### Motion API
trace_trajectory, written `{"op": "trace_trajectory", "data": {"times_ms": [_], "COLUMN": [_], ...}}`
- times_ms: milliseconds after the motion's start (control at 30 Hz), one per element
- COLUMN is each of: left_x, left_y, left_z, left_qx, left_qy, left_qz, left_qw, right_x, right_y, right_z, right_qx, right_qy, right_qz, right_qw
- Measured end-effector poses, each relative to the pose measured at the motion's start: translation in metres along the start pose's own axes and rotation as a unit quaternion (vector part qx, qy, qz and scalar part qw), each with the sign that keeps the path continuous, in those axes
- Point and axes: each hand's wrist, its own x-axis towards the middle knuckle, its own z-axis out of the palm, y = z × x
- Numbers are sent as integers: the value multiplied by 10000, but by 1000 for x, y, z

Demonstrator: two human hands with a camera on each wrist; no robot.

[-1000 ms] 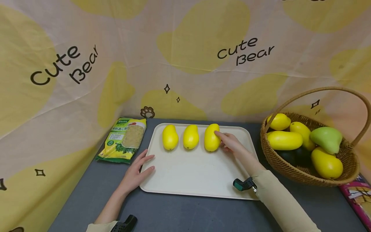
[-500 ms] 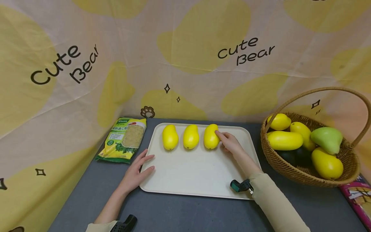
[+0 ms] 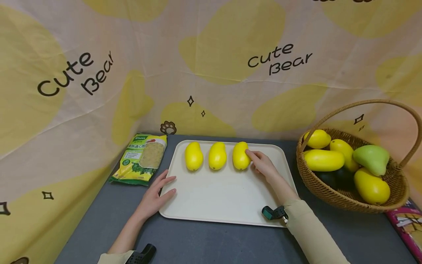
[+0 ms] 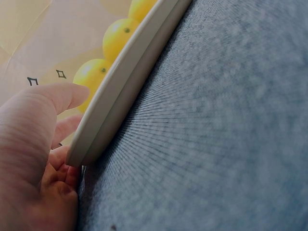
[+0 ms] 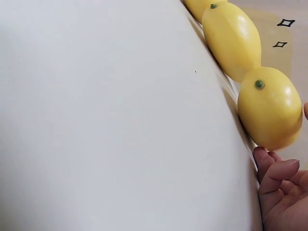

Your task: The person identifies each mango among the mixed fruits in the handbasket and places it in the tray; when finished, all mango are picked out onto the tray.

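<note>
Three yellow mangoes stand in a row along the far side of a white tray point(image 3: 217, 198): the left mango point(image 3: 193, 156), the middle mango point(image 3: 217, 156) and the right mango point(image 3: 241, 156). My right hand point(image 3: 265, 167) holds the right mango by its right side, one fingertip on top. In the right wrist view, curled fingers point(image 5: 281, 175) sit against that mango's near end point(image 5: 270, 108). My left hand point(image 3: 155, 198) rests at the tray's left edge with fingers spread; in the left wrist view its thumb point(image 4: 62, 96) lies near the rim point(image 4: 110, 91).
A yellow and green food packet point(image 3: 140, 159) lies left of the tray. On the right stands a wicker basket point(image 3: 343, 201) with a tall handle, holding several yellow fruits and a green pear-shaped fruit point(image 3: 371, 158). A printed curtain point(image 3: 214, 66) hangs behind the grey table point(image 3: 211, 242).
The right mango has tipped slightly, its near end now a little farther back. My right hand and forearm have shifted slightly left. The left hand has stayed in place.
</note>
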Motion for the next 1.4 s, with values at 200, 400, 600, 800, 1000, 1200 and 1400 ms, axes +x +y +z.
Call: {"op": "trace_trajectory", "data": {"times_ms": [200,400,600,800,1000,1200,1400], "left_x": [0,0,-1,0,0,0,0], "left_y": [1,1,3,5,3,1,2], "left_z": [0,0,0,-1,0,1,1], "left_qx": [12,31,2,-61,-3,57,102], "left_qy": [-3,17,4,12,21,22,27], "left_qz": [-9,7,-72,-46,-15,-69,-88], "left_qw": [10000,10000,10000,10000,10000,10000,9999], "right_x": [3,1,2,1,0,0,1], "right_y": [4,4,4,6,8,9,10], "right_z": [-1,-2,-2,-2,-3,-5,-7], "right_qx": [11,72,157,139,139,475,1080], "right_qy": [-26,-15,-4,-22,-30,-98,-122], "right_qz": [36,29,1,-12,-8,-75,33], "right_qw": [10000,10000,9999,9999,9999,9988,9941]}}
